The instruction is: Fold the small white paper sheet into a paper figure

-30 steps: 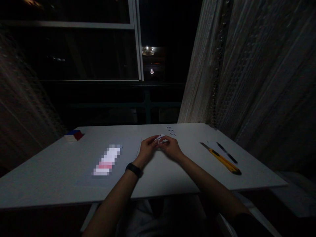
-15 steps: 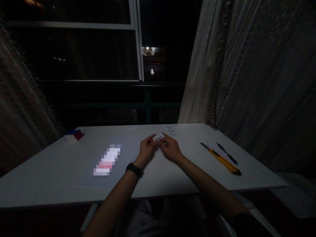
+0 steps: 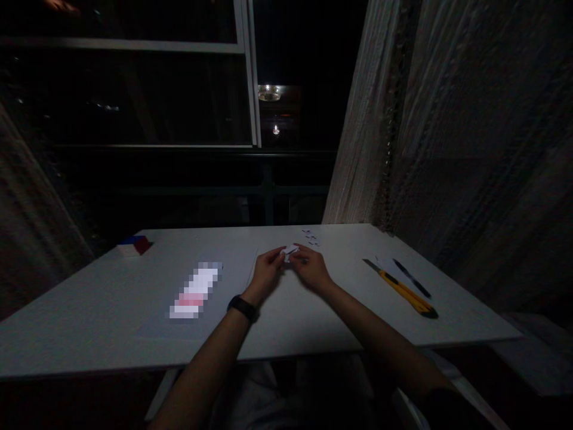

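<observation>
My left hand (image 3: 267,272) and my right hand (image 3: 311,269) meet at the middle of the white table (image 3: 111,310), fingertips pinched together on a small folded piece of white paper (image 3: 290,250). The paper sits just above the tabletop between both sets of fingers. A black band wraps my left wrist. Several tiny paper pieces (image 3: 310,237) lie just beyond my right hand, near the far edge.
A yellow utility knife (image 3: 400,288) and a black pen (image 3: 412,278) lie at the right. A flat sheet (image 3: 224,280) rests left of my hands. A red, blue and white block (image 3: 133,245) sits at the far left corner. A curtain hangs at the right, with a dark window behind.
My fingers have shifted slightly on the small paper, which looks more folded and compact now. Both hands stay in the same spot.
</observation>
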A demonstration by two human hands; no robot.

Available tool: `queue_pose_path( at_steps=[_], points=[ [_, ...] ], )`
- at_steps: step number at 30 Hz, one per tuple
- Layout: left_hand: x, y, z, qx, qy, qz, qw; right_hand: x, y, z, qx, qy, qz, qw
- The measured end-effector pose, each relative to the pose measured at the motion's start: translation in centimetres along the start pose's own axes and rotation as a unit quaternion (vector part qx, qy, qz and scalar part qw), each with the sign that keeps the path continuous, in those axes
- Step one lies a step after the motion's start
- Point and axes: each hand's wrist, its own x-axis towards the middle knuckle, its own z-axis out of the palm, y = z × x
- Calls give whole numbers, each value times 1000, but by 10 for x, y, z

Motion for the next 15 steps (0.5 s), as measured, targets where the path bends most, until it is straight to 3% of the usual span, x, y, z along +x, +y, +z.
queue_pose_path(
  at_steps=[9, 15],
  points=[
    [-1, 3, 1, -5, 0, -3, 1000, 1, 10, 3, 34, -9, 38, 999],
    [-1, 2, 1, -6, 3, -8, 1000, 1, 6, 2, 3, -11, 14, 1000]
  ],
)
